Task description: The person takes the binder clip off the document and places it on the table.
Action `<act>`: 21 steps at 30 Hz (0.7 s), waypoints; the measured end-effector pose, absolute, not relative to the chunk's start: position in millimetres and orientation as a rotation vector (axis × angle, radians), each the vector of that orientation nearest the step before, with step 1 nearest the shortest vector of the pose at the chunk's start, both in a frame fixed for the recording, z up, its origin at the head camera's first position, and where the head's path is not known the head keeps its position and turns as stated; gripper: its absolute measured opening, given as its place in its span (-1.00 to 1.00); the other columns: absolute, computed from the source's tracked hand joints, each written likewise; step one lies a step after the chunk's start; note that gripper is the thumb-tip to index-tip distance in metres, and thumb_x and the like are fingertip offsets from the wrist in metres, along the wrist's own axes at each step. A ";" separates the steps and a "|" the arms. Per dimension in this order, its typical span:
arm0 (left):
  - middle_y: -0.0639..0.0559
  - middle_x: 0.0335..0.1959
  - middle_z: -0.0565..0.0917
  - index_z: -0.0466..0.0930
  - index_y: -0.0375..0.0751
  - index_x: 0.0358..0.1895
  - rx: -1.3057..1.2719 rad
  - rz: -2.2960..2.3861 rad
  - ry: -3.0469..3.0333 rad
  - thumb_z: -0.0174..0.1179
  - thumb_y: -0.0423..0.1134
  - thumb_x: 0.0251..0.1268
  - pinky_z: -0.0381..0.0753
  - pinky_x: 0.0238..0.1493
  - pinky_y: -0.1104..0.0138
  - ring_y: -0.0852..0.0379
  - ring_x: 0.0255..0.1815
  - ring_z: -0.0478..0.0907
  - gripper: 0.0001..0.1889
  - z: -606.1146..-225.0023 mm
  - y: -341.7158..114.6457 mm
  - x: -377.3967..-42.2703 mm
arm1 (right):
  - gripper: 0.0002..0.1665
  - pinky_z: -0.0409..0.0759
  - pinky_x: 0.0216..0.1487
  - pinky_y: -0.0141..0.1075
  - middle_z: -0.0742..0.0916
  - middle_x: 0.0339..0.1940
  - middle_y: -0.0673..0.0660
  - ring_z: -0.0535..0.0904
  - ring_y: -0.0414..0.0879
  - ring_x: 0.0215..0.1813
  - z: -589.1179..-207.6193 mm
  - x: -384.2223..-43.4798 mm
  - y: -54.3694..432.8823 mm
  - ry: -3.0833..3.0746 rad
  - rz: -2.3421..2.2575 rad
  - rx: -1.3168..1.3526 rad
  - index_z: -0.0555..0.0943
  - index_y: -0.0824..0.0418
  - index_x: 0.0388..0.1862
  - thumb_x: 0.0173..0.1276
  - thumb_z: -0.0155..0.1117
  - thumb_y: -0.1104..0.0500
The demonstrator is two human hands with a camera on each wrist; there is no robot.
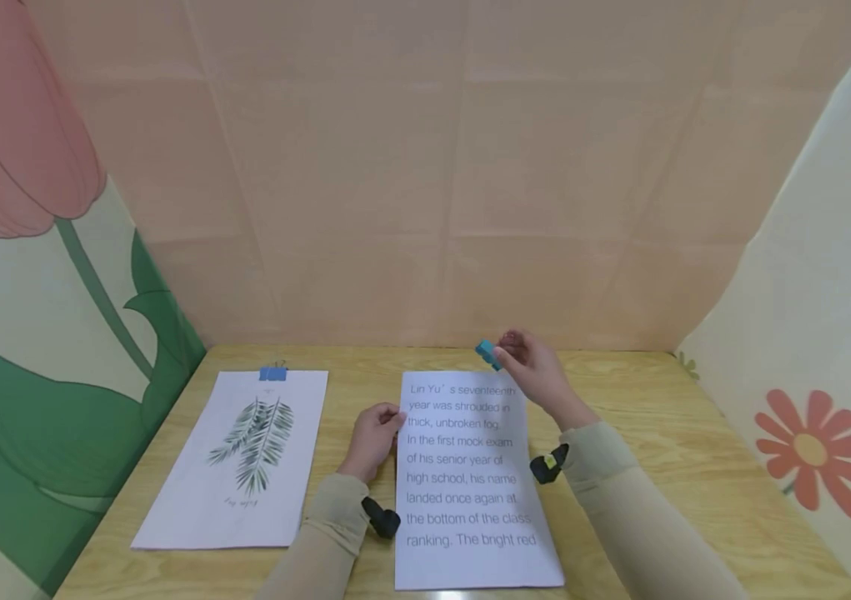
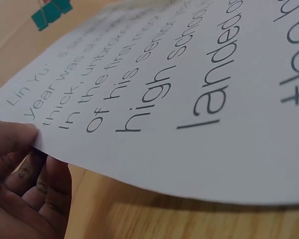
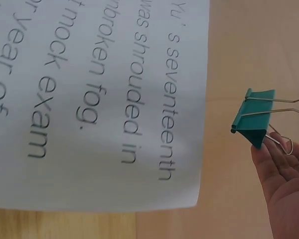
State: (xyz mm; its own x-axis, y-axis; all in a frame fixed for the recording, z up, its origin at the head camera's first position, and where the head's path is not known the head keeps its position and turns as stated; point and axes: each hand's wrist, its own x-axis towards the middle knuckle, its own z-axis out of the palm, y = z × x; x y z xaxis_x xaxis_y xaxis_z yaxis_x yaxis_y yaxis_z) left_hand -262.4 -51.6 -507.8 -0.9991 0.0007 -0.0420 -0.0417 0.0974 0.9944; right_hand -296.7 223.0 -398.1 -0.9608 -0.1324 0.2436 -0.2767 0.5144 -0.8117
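A sheet of white paper (image 3: 94,94) is filling the side from seven round to twelve o'clock, its printed lines running downward and the tops of the letters facing three o'clock. "Seventeenth", "shrouded in" and "mock exam" are showing in dark print. At three o'clock a green clip (image 3: 256,117) is sitting just beside the paper, apart from it, its rolled edge pointing toward nine. The right hand (image 3: 289,186) is coming in from four o'clock and holding the clip, a fingertip meeting the wire handles (image 3: 284,101). A wooden table (image 3: 65,224) is showing at seven o'clock, and a peach wall (image 3: 239,45) is standing behind the clip.
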 end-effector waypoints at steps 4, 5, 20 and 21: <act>-0.09 -0.29 0.69 0.66 -0.39 -0.08 -0.053 2.090 2.313 0.16 -0.37 0.54 0.59 -0.34 0.31 0.11 -0.38 0.57 -0.86 -507.4 -50.3 -261.9 | -0.49 0.49 0.33 0.07 0.62 0.24 0.42 0.55 0.29 0.31 -405.3 -294.4 233.4 -2.601 1.431 0.350 0.43 0.45 0.32 0.60 0.21 0.12; -0.09 -0.29 0.69 0.66 -0.39 -0.08 -0.057 2.092 2.311 0.16 -0.37 0.54 0.59 -0.34 0.31 0.11 -0.37 0.58 -0.86 -507.1 -50.0 -261.6 | -0.48 0.50 0.33 0.06 0.62 0.25 0.42 0.55 0.29 0.31 -407.4 -294.0 236.2 -2.605 1.424 0.347 0.42 0.45 0.33 0.60 0.21 0.12; -0.10 -0.25 0.69 0.66 -0.37 -0.05 -0.114 2.066 2.318 0.16 -0.35 0.53 0.61 -0.33 0.29 0.09 -0.34 0.59 -0.85 -509.1 -46.8 -261.2 | -0.31 0.47 0.34 0.13 0.56 0.31 0.45 0.50 0.34 0.36 -429.2 -281.2 275.6 -2.687 1.344 0.254 0.31 0.49 0.46 0.61 0.20 0.04; -0.10 -0.25 0.68 0.66 -0.37 -0.05 -0.121 2.065 2.320 0.16 -0.35 0.53 0.60 -0.33 0.30 0.09 -0.34 0.59 -0.85 -509.1 -46.5 -261.2 | -0.31 0.47 0.34 0.13 0.56 0.31 0.46 0.50 0.34 0.36 -430.4 -280.2 277.6 -2.683 1.350 0.251 0.31 0.49 0.46 0.61 0.20 0.05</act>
